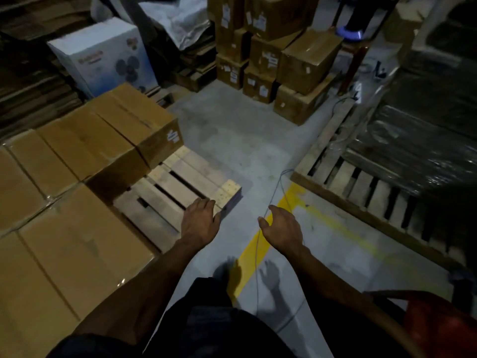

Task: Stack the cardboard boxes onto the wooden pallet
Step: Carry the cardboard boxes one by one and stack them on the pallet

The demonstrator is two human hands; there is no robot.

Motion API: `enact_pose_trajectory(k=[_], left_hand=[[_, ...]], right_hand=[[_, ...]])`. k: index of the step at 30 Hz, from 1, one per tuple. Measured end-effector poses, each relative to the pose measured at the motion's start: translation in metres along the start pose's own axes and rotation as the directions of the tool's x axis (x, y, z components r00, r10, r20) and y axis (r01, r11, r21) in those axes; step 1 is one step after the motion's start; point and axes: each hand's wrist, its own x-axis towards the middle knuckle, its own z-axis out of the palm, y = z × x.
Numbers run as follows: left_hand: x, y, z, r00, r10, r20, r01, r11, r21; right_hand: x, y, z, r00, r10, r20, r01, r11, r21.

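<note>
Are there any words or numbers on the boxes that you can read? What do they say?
None can be read.
White fan box: red brand word, too blurred.
Box on the wooden pallet: white label, too small.
Stacked cardboard boxes at the back: white labels, too blurred.
Yellow floor line: no words on it.

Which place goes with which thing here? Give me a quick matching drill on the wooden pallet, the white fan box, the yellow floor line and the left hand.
Things:
1. wooden pallet
2. white fan box
3. yellow floor line
4. left hand

Places:
A. far left, behind the stacked brown boxes
B. on the concrete, under the right hand
C. partly loaded, near corner bare
D. over the pallet's near corner

Pairs: 1-C, 2-A, 3-B, 4-D
</note>
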Motion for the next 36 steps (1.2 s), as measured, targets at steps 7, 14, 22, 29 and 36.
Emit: enact_pose_trajectory(k=[7,14,22,29,36], left_hand=[[0.163,0.025,0.028,0.998,0.054,0.026,-0.054,0.998,-0.01],[0.344,0.057,0.003,0.997,0.073,0.035,-0.071,0.996,-0.052],[0.491,0.087,-0.035,0.999,-0.013,0.051,0.013,1.0,-0.011],[0.65,0.105,-0.035,0.984,-0.162,0.077,0.161,0.987,0.013],[0.785,0.124,-0.085,0.955,-0.295,-0.017,0.293,0.954,-0.062]], right_hand=[[0.146,0.032,-0.049,0.999,0.051,-0.016,-0.051,0.999,-0.011],[0.306,0.031,-0.126,0.997,0.067,-0.038,-0.069,0.996,-0.049],[0.462,0.026,-0.186,0.999,0.051,-0.013,-0.051,0.999,-0.02],[0.652,0.031,-0.228,0.999,-0.031,0.04,0.032,0.999,-0.038],[0.812,0.004,-0.291,0.985,-0.139,0.102,0.149,0.984,-0.102]])
